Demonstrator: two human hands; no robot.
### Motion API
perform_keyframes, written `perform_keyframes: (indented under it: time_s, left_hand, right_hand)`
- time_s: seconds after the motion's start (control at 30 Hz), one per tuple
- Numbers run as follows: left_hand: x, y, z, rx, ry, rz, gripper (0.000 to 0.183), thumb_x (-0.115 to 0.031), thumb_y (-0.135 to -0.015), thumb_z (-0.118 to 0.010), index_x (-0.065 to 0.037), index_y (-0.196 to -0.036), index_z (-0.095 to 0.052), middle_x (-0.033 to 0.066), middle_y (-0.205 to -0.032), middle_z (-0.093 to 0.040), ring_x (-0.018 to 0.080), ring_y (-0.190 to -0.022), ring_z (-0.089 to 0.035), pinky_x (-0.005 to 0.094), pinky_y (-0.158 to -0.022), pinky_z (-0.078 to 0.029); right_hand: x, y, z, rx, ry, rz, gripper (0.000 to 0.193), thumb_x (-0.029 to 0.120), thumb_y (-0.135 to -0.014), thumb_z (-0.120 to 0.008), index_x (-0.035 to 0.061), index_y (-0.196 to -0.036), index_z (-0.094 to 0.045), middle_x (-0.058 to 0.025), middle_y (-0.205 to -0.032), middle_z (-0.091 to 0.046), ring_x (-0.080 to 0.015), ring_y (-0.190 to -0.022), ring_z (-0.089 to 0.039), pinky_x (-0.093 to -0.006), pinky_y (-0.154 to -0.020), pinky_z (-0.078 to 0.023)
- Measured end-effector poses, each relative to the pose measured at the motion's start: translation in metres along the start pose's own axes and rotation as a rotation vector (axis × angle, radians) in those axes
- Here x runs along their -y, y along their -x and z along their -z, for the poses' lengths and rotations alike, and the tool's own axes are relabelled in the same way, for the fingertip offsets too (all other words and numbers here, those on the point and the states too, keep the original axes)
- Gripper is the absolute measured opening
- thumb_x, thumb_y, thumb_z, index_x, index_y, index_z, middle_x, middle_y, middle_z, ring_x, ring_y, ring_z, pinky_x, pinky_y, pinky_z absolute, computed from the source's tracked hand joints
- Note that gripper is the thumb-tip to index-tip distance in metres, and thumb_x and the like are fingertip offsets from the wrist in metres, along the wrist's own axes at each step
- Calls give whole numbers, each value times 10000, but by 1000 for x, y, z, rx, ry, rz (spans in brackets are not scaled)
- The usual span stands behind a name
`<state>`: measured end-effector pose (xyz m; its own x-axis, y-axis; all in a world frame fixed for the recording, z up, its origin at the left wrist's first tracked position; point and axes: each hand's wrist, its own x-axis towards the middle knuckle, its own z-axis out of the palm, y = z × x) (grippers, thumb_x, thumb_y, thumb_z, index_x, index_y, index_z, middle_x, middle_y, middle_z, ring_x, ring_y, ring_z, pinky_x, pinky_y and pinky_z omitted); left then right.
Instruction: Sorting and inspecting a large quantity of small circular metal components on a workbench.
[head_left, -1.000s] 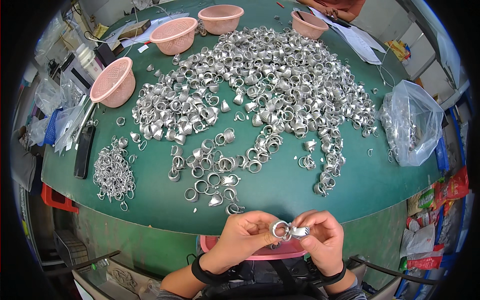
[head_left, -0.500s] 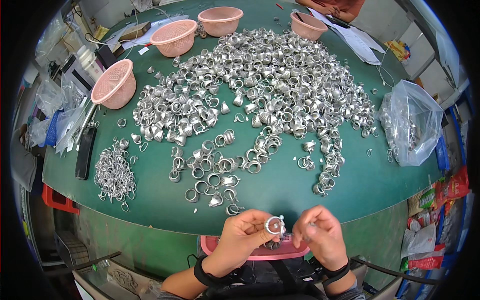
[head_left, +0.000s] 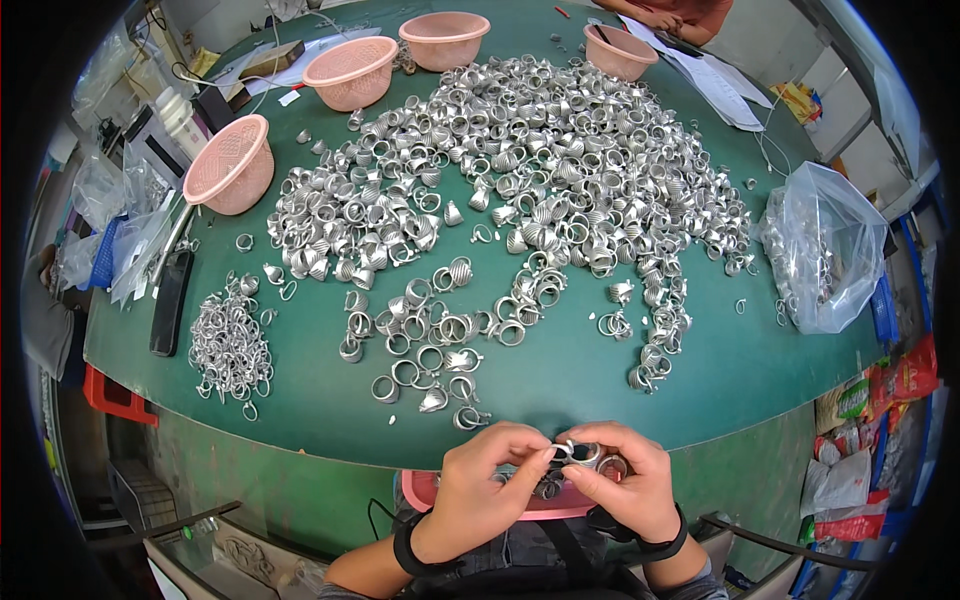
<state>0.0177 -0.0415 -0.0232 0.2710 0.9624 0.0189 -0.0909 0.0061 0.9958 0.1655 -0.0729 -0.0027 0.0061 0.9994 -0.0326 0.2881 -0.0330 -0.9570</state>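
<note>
Above the table's front edge, my left hand (head_left: 490, 485) and my right hand (head_left: 632, 485) meet, both closed in pinches. Between the fingertips are silver metal rings (head_left: 580, 455); one seems to be in each hand, though the fingers partly hide them. Another round ring shows by my right fingers, and I cannot tell whether they hold it. Beneath my hands, a pink basket (head_left: 422, 492) sits at my lap with several rings in it, mostly covered. Just beyond lies a loose group of wide silver rings (head_left: 430, 358) on the green table (head_left: 560, 385).
A large heap of ribbed rings (head_left: 560, 150) covers the table's middle. Thin rings form a small pile (head_left: 232, 345) at left, beside a black bar-shaped object (head_left: 172, 303). Pink baskets (head_left: 230, 165) stand along the far side. A clear bag (head_left: 825, 250) lies right. Another person's hand (head_left: 660, 20) rests far off.
My right hand has moved left and turned in, so its fingertips now meet my left hand's at the rings. My left hand has shifted slightly and the ring in it has tilted.
</note>
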Motion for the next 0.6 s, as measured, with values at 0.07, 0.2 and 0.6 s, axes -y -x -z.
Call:
perform_keyframes:
  time_s: [0.07,0.2,0.6]
  left_hand:
    - [-1,2,-1,-8,106,95,59,8,-735,-558,21,-788,-533,68,-725,-561,107,-624,-564,216,-573,-468]
    - [-1,0,0,15,181,133,72,22,-738,-548,32,-808,-538,72,-741,-567,100,-641,-563,210,-595,-475]
    - [-6,-6,22,219,-205,-252,81,41,-688,-580,-6,-753,-574,78,-739,-594,129,-595,-579,220,-543,-464]
  right_hand:
    - [-1,3,-5,-75,-247,-77,282,40,-665,-652,22,-929,-555,-25,-762,-564,-23,-534,-456,-158,-460,-349]
    - [-3,2,-3,-70,-229,-42,268,25,-659,-651,14,-910,-558,-37,-779,-571,-30,-540,-464,-153,-468,-354]
    - [2,0,-4,-13,-149,103,237,58,-646,-665,-1,-855,-571,-94,-784,-565,-105,-584,-509,-211,-506,-406]
